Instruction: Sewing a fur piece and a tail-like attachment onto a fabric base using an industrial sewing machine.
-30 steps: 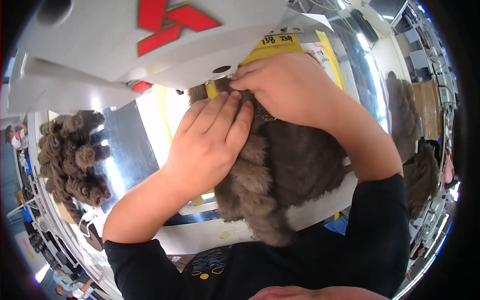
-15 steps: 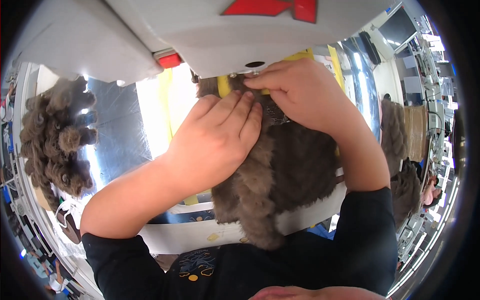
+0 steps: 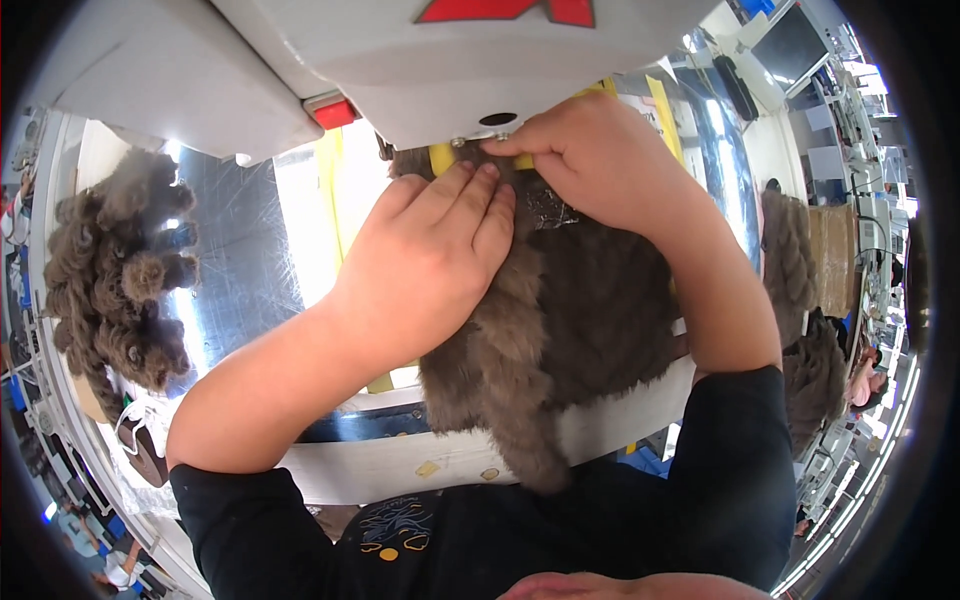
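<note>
A piece of grey-brown fur fabric [image 3: 600, 315] lies under the sewing machine head [image 3: 450, 70], with a narrower fluffy strip [image 3: 510, 360] of the same colour on top, hanging toward me. My left hand [image 3: 430, 250] rests flat on the strip, its fingertips just short of the machine's needle area. Beside it, my right hand [image 3: 600, 160] has its index finger stretched to the fur under the head; the other fingers curl in at the fabric, their tips hidden. A shiny clear patch [image 3: 552, 210] shows on the fur between the hands. The needle itself is hidden.
A heap of curled grey-brown fur pieces [image 3: 125, 270] lies on the left. More fur pieces [image 3: 788, 250] are at the right, beside a cardboard box [image 3: 832, 262]. Yellow tape [image 3: 665, 115] marks the shiny metal table [image 3: 240, 230]. A red button [image 3: 332, 112] sits on the machine.
The fur has slid slightly away from me, under the machine head. Both hands have moved a little forward with it, and the view has shifted slightly.
</note>
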A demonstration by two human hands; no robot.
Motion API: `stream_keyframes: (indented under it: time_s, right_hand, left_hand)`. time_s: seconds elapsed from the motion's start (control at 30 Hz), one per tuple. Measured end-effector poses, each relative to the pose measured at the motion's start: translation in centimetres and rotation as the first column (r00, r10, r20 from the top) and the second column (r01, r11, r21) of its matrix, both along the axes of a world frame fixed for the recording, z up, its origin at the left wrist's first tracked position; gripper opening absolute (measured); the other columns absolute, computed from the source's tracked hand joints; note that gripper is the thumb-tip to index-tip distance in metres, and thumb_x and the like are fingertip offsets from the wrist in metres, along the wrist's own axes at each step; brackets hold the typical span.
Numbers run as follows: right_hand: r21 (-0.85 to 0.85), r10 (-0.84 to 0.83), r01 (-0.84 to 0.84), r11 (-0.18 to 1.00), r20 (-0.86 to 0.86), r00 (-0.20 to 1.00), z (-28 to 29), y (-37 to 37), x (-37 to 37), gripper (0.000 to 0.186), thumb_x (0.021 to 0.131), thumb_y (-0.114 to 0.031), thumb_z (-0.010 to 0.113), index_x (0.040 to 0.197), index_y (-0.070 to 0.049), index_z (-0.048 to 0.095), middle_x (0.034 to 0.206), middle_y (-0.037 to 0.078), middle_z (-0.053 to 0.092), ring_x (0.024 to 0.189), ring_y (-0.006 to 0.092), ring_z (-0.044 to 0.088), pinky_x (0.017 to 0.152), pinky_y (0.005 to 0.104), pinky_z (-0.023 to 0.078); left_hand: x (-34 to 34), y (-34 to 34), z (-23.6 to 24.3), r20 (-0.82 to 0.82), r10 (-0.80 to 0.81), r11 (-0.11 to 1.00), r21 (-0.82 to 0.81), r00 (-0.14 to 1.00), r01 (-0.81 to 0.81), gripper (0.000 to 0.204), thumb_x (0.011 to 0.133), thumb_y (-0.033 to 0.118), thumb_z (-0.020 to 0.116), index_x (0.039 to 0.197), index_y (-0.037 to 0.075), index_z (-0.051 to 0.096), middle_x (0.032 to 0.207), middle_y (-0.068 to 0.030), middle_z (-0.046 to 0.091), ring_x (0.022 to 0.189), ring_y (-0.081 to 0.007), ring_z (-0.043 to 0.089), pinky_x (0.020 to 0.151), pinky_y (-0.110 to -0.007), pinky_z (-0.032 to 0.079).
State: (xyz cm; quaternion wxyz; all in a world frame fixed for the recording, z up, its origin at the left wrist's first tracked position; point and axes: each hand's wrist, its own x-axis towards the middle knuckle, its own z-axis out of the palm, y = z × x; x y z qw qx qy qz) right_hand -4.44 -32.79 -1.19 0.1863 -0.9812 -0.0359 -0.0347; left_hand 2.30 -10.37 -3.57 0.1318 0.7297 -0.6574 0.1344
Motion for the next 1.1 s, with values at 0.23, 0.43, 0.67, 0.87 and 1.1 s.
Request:
stream_keyframes:
  time_s: [0.23, 0.43, 0.67, 0.87, 1.1]
  right_hand:
    - [-0.036, 0.014, -0.013, 0.999, 0.037, 0.999, 0.4, -0.2, 0.8, 0.030, 0.088, -0.007, 0.059, 0.108, -0.013, 0.080, 0.110, 0.007, 0.077, 0.102, 0.0309, 0.072, 0.088, 0.0436, 0.058]
    - [0.014, 0.009, -0.011, 1.000, 0.095, 0.995, 0.0, -0.3, 1.4, 0.028, 0.089, -0.007, 0.060, 0.107, -0.013, 0.081, 0.108, 0.008, 0.077, 0.099, 0.0328, 0.072, 0.087, 0.0436, 0.058]
    - [0.076, -0.021, 0.012, 0.997, 0.124, 0.992, -0.3, -0.5, 2.7, 0.028, 0.090, -0.012, 0.059, 0.107, -0.013, 0.082, 0.103, 0.013, 0.077, 0.092, 0.0353, 0.073, 0.087, 0.0445, 0.057]
    - [0.149, -0.069, 0.055, 0.987, 0.089, 0.994, -0.6, -0.4, 3.2, 0.030, 0.089, -0.011, 0.058, 0.107, -0.013, 0.082, 0.104, 0.015, 0.077, 0.097, 0.0334, 0.073, 0.090, 0.0428, 0.056]
    - [0.158, -0.102, 0.114, 0.981, -0.076, 0.992, 0.8, 0.0, 2.8, 0.032, 0.088, -0.010, 0.057, 0.108, -0.014, 0.082, 0.104, 0.012, 0.078, 0.099, 0.0326, 0.072, 0.093, 0.0405, 0.056]
  left_hand:
    - [0.6, -0.4, -0.4, 0.018, 0.022, 1.000, -0.007, 1.000, -0.022, 0.046, 0.086, 0.012, 0.057, 0.129, -0.001, 0.066, 0.131, -0.0169, 0.068, 0.123, -0.0301, 0.065, 0.098, -0.041, 0.050]
    - [1.0, -0.6, 0.0, 0.082, 0.044, 0.999, -0.016, 0.996, -0.043, 0.042, 0.086, 0.013, 0.059, 0.123, -0.004, 0.067, 0.123, -0.0165, 0.072, 0.117, -0.0293, 0.067, 0.095, -0.038, 0.051]
    - [1.2, -0.4, 0.3, 0.071, 0.096, 0.993, 0.061, 0.993, -0.100, 0.047, 0.086, 0.010, 0.057, 0.131, -0.002, 0.064, 0.129, -0.0149, 0.069, 0.119, -0.0270, 0.064, 0.096, -0.038, 0.049]
    - [1.5, 0.2, 0.7, 0.129, 0.124, 0.988, 0.073, 0.984, -0.134, 0.043, 0.085, 0.011, 0.059, 0.126, 0.001, 0.067, 0.126, -0.0104, 0.072, 0.101, -0.0205, 0.066, 0.080, -0.034, 0.049]
    - [1.6, 0.3, 0.9, 0.116, 0.137, 0.983, 0.110, 0.984, -0.150, 0.045, 0.084, 0.010, 0.059, 0.129, 0.002, 0.066, 0.129, -0.0107, 0.071, 0.095, -0.0207, 0.066, 0.077, -0.033, 0.050]
